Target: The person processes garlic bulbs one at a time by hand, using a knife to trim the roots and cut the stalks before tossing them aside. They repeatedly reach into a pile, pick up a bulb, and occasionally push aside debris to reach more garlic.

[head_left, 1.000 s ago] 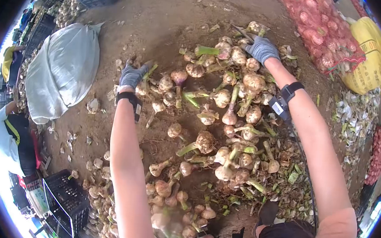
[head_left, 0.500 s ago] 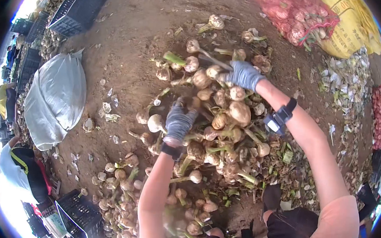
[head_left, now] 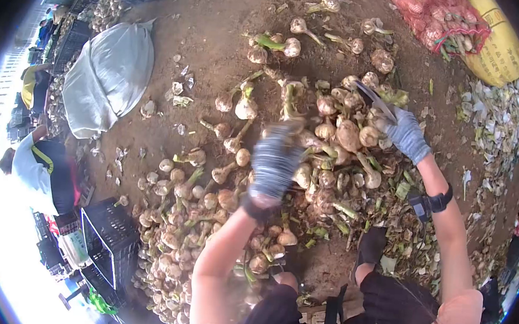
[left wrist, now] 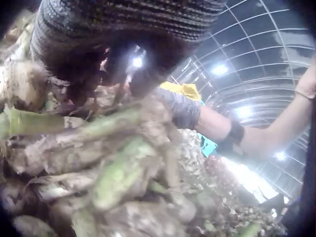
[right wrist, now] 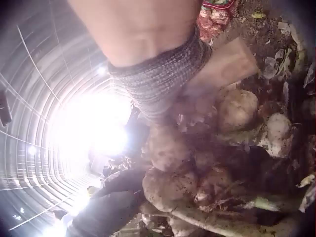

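Garlic bulbs (head_left: 348, 135) with cut or long green stems lie in a loose heap on the dirt between the two hands. My gloved left hand (head_left: 276, 163), blurred, is over the near-left side of that heap. Its fingers point down close over garlic stems (left wrist: 123, 173) in the left wrist view; I cannot tell whether they grip one. At the heap's right side my gloved right hand (head_left: 410, 137) holds a knife (head_left: 377, 103), its blade pointing away and left over the bulbs. The knife's flat wooden-looking handle end (right wrist: 229, 64) sticks out of the fist in the right wrist view.
Many trimmed bulbs (head_left: 173, 240) are piled at the near left, beside a black crate (head_left: 110, 236). A pale covered sack (head_left: 109, 79) stands left. Red net bags (head_left: 441, 21) and a yellow sack (head_left: 502, 46) sit far right, above scattered peelings (head_left: 494, 118). Other people (head_left: 45, 168) work at left.
The left hand has come from the far left side of the heap toward me and right. The right hand swept left over the bulbs, then back right, keeping the knife. Several bulbs lie more spread out.
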The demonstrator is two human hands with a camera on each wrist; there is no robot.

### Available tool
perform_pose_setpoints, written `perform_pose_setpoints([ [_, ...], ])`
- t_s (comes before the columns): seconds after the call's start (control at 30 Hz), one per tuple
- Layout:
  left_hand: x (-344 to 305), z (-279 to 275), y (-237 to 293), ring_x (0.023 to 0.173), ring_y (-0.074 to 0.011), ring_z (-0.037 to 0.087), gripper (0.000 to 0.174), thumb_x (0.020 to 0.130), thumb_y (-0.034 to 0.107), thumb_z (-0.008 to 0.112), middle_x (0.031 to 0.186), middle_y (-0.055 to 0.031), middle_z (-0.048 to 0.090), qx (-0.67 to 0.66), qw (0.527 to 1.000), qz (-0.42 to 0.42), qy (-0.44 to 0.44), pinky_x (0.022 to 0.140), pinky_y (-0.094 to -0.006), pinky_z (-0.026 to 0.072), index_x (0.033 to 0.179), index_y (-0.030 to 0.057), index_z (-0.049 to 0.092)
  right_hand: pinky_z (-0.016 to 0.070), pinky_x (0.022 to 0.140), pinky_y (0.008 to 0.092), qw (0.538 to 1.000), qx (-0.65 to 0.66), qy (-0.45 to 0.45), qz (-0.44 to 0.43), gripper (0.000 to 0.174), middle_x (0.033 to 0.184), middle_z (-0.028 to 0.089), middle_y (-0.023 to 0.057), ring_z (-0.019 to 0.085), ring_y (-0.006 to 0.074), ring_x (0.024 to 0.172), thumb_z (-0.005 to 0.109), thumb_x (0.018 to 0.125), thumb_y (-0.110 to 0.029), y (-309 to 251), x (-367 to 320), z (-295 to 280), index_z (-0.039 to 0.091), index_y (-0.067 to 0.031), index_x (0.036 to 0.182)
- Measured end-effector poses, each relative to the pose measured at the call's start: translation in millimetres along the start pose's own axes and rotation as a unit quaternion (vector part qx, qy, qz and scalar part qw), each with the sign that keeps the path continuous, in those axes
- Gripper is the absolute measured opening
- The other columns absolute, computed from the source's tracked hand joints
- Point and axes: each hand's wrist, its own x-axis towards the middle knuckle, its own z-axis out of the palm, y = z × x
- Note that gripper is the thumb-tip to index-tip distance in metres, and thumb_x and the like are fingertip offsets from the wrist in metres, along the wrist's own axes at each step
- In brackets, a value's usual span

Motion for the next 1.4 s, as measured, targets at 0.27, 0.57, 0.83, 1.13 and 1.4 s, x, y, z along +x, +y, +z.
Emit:
perform_pose_setpoints([
  [0.27, 2.0, -126.6, -178.2, 0.098, -0.0393, 0.059, 0.039, 0.078, 0.021, 0.063, 0.108, -0.0208, 0.061, 0.373, 0.921, -0.105, -0.041, 0.083, -0.0412, 0.0486, 0.111, 0.0035, 0.057, 0.0481, 0.064, 0.0425, 0.986, -0.152, 0.034, 0.052, 0.044, 0.077, 0.062, 0.0235, 0.06, 0.0339, 0.068, 0.058, 0.084, -0.033, 16.8, -74.2, 11.7, 0.056, 0.0028, 0.111],
  [0.57, 1.3, -116.8, -163.3, 0.064, -0.0159, 0.042, 0.011, 0.082, 0.008, 0.056, 0.071, -0.0047, 0.045, -0.547, 0.744, -0.361, 0.126, 0.056, -0.0262, 0.0369, 0.08, 0.0091, 0.045, 0.0469, 0.062, 0.0385, 0.993, 0.022, 0.05, 0.109, 0.038, 0.071, 0.062, 0.0168, 0.058, 0.0288, 0.062, 0.061, 0.082, -0.032, 16.9, -147.5, 22.1, 0.063, 0.0008, 0.101],
  [0.83, -123.8, -79.3, 73.6, 0.064, -0.0072, 0.053, 0.039, 0.077, 0.003, 0.063, 0.097, -0.0009, 0.061, -0.298, 0.919, -0.257, -0.011, 0.054, -0.0187, 0.0416, 0.115, 0.0074, 0.054, 0.0472, 0.059, 0.0383, 0.994, -0.027, 0.034, 0.105, 0.053, 0.061, 0.059, 0.0148, 0.058, 0.0271, 0.058, 0.061, 0.079, -0.054, 22.3, -195.2, 30.8, 0.068, -0.0038, 0.093],
  [1.13, -221.3, 21.4, 131.0, 0.098, -0.0124, 0.055, 0.065, 0.071, -0.001, 0.074, 0.109, -0.0047, 0.056, -0.448, 0.84, -0.283, -0.117, 0.087, -0.0259, 0.0458, 0.127, 0.0055, 0.042, 0.0488, 0.067, 0.0377, 0.987, 0.049, 0.036, 0.149, 0.038, 0.08, 0.065, 0.0195, 0.063, 0.0297, 0.074, 0.064, 0.078, -0.035, 13.0, -240.1, 35.3, 0.065, -0.0041, 0.1],
  [1.4, -228.4, 57.1, 85.0, 0.097, -0.0157, 0.056, 0.062, 0.07, -0.003, 0.073, 0.11, -0.0067, 0.058, -0.358, 0.886, -0.278, -0.096, 0.088, -0.0289, 0.0468, 0.125, 0.0032, 0.044, 0.0517, 0.068, 0.0402, 1.0, -0.005, 0.011, -0.008, 0.04, 0.08, 0.065, 0.0193, 0.064, 0.0325, 0.074, 0.062, 0.08, -0.024, -9.7, -255.3, 56.8, 0.058, -0.0055, 0.115],
])
